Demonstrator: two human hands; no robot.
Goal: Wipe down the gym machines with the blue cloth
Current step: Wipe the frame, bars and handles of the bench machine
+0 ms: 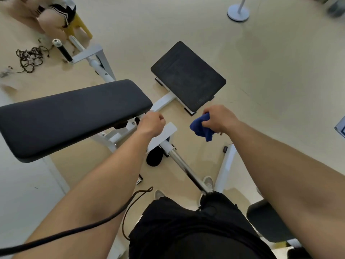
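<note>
Beige floor (pixel 261 71), cloth (pixel 200 128) in right hand (pixel 218 118)

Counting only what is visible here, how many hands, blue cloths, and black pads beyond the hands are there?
hands: 2, the left hand and the right hand
blue cloth: 1
black pads beyond the hands: 2, the long pad and the square pad
total: 5

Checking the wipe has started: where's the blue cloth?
In the head view, right of centre: the blue cloth is bunched in the right hand, near the black footplate.
</note>
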